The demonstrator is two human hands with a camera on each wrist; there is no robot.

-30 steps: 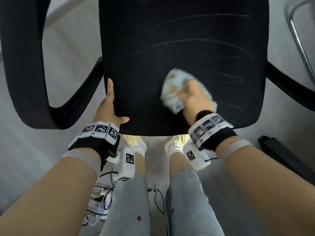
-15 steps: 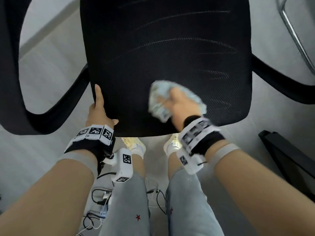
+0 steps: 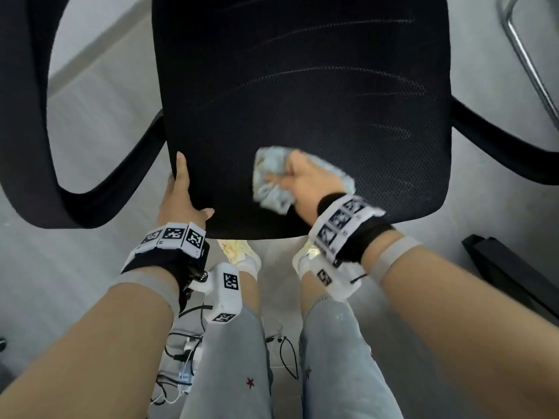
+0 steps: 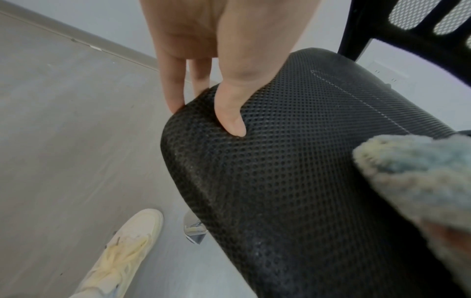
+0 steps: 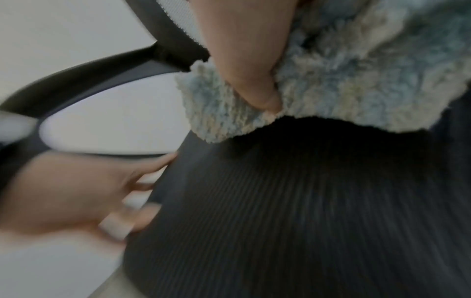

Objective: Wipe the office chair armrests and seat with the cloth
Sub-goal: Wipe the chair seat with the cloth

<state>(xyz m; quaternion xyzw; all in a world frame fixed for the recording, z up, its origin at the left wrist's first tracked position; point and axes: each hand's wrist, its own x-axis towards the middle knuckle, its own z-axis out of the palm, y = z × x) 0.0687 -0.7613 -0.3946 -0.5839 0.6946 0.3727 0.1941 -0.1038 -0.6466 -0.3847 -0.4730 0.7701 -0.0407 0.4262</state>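
We find the job at the seat stage. The right hand (image 3: 305,182) has its fingers closed round a bunched blue-grey cloth (image 3: 272,179) and presses it onto the black mesh seat (image 3: 302,86), near the seat's front edge, approx. mid-width and a little toward the left. The left hand (image 3: 178,198) grasps the seat's front left corner: thumb on top of the mesh, fingers reaching along and under the side edge, as the left wrist view shows. We judge it is steadying the chair.

Faint pale streaks lie across the seat's middle and right parts; whether these are wipe marks or fabric creases we cannot tell. So the share of the seat already done is unclear. Dust specks show on the front left corner in the left wrist view, so that area prob. needs a pass.

The left armrest (image 3: 27,116) and right armrest (image 3: 499,140) show no sign either way. We treat both as outstanding, plus the rest of the seat.
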